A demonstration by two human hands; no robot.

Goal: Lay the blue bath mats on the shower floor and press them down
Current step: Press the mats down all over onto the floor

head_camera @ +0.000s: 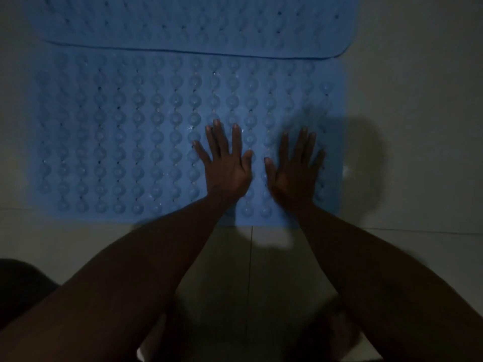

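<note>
From my head camera, looking down in dim light, both my hands lie flat on the near blue bath mat [156, 131]. My left hand [226, 163] and right hand [294, 168] sit side by side toward the mat's right half, near its closest edge, fingers straight and spread wide, holding nothing. I judge I have them splayed like this to put my weight over as many of the round bumps as possible, so the mat seats against the shower floor [418, 126] beneath.

The far blue bath mat [198, 24] lies beyond, and its near edge overlaps the top of the mat I am pressing; its curved border runs across as a dark line. Both mats seem already laid, so pressing is what remains, and the left half of the near mat looks like the stretch my palms have yet to cover.

Around them is pale tile, with grout lines [252, 257] crossing under my forearms. A dark shape sits at the lower left corner; I cannot tell what it is. Nothing lies on either mat to block my hands. My own shadow falls right of the mat.
</note>
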